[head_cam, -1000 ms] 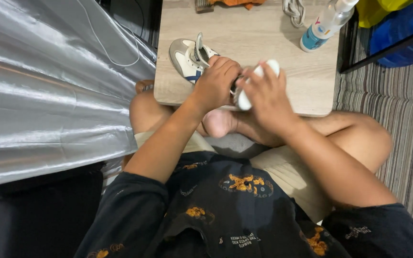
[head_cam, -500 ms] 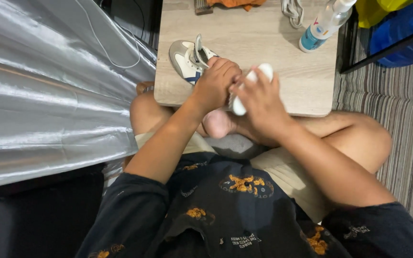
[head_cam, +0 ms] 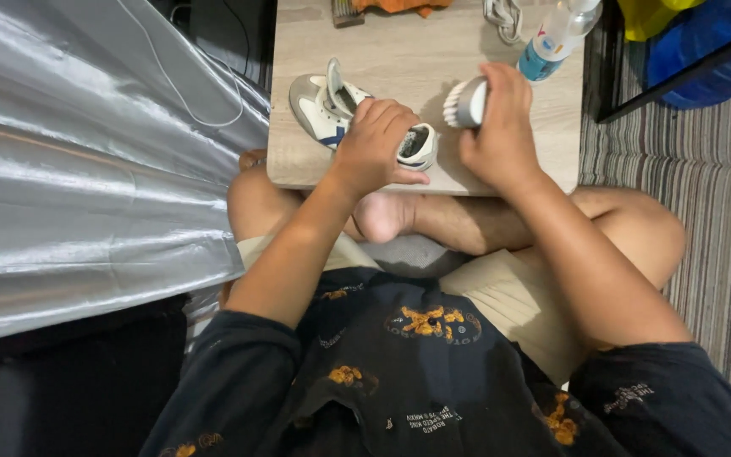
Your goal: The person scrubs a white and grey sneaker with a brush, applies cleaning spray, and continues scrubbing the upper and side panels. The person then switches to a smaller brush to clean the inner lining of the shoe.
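Crossed bare legs (head_cam: 467,220) lie nearest, under the bench (head_cam: 298,161) edge. Left hand (head_cam: 378,144) clamps the white sneaker (head_cam: 332,110), its long axis running diagonally from far-left toe to near-right heel. Right hand (head_cam: 501,127) grips a round brush (head_cam: 465,101), bristles facing left, just beside the heel. Farther: a water bottle (head_cam: 552,38).

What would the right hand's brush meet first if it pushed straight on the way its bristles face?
Probably the heel of the white shoe, held by the left hand. The right hand points the brush that way; a gap remains.
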